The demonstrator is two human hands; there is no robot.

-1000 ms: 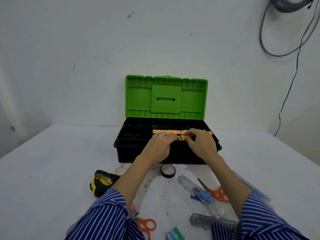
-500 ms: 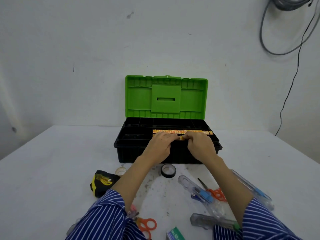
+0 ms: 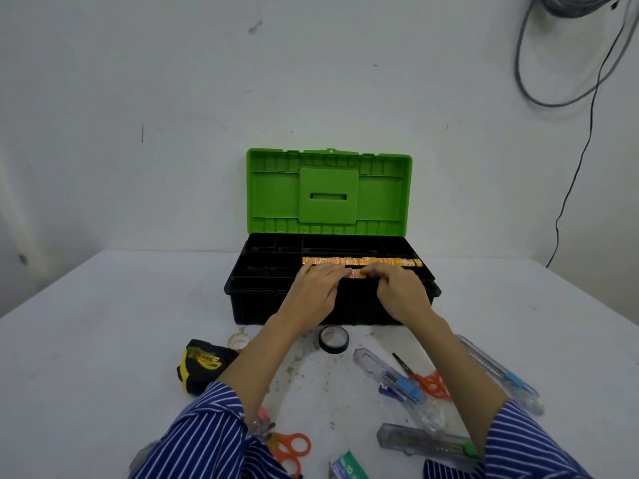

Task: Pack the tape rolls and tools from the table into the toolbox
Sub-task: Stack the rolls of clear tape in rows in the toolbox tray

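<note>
A black toolbox (image 3: pixel 242 295) stands open with its green lid (image 3: pixel 276 195) upright. A row of small orange-yellow rolls (image 3: pixel 380 261) lies in its top tray. Just in front of that row, my left hand (image 3: pixel 314 292) and my right hand (image 3: pixel 397 288) hold the two ends of another orange-yellow piece (image 3: pixel 357 274); the fingers hide most of it. On the table in front lie a black tape roll (image 3: pixel 333 338), a clear tape roll (image 3: pixel 238 341) and a yellow-black tape measure (image 3: pixel 202 364).
Clear utility knives (image 3: pixel 373 363) (image 3: pixel 498 375) (image 3: pixel 415 440), a blue stapler (image 3: pixel 401 388), orange scissors (image 3: pixel 430 383) (image 3: pixel 290 447) and a green staples box (image 3: pixel 347 466) lie near my forearms. A cable (image 3: pixel 567 188) hangs on the wall at right.
My right hand's fingers drew back from the far orange row to the nearer piece. My left hand has hardly moved.
</note>
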